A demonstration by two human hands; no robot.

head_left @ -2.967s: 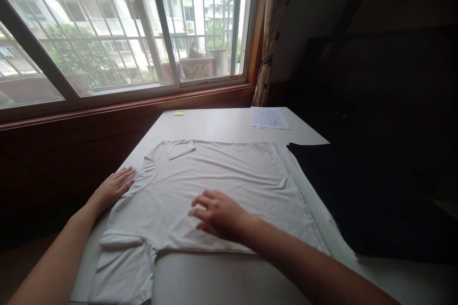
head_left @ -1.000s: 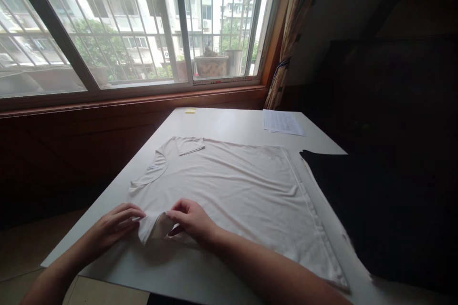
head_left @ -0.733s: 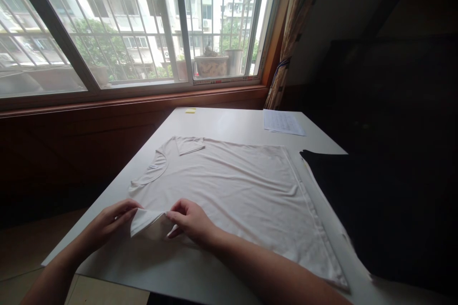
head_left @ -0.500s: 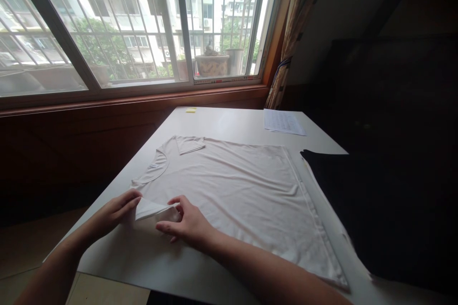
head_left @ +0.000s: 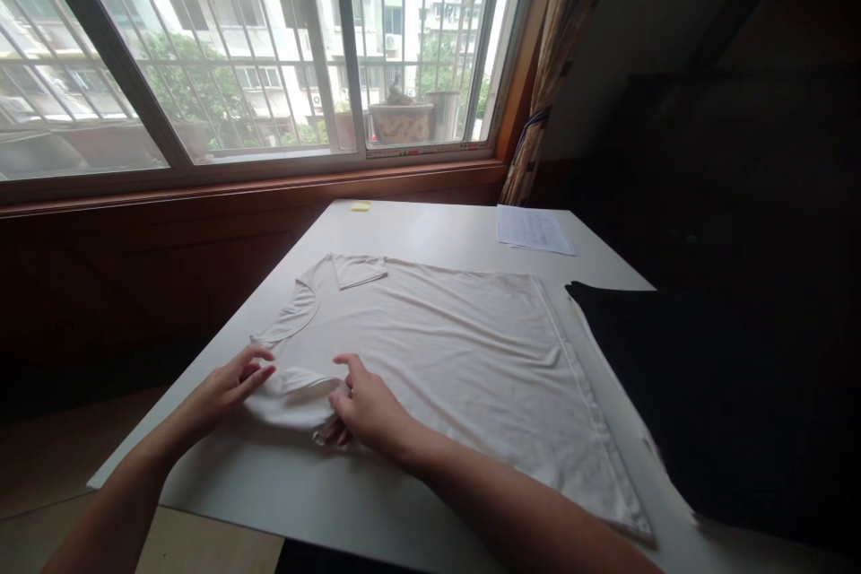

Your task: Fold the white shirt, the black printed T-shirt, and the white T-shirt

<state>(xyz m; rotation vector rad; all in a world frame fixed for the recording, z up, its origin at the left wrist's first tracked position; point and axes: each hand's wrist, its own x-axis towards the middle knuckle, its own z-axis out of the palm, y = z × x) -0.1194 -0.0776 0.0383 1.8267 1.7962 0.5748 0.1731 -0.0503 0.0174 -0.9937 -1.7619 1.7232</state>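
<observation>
A white T-shirt (head_left: 457, 341) lies spread on the white table (head_left: 430, 229), its neckline to the left and its hem to the right. The far sleeve is folded in over the body. My right hand (head_left: 367, 408) grips the near sleeve, which is bunched and slightly raised; some of its fingers are hidden beneath the cloth. By the near shoulder is my left hand (head_left: 235, 381), its thumb and forefinger apart and nothing seen between them. Shallow wrinkles cross the shirt's body.
Dark folded fabric (head_left: 673, 377) covers the table's right side. Printed paper sheets (head_left: 536, 230) and a yellow sticky note (head_left: 361, 206) lie near the far edge. Beyond stands a barred window (head_left: 256, 45) with a patterned curtain (head_left: 538, 108) beside it.
My left hand has let go of the near sleeve's cloth and its fingers have parted. My right hand has closed on the sleeve, which has shifted from a flat fold to a loose bunch.
</observation>
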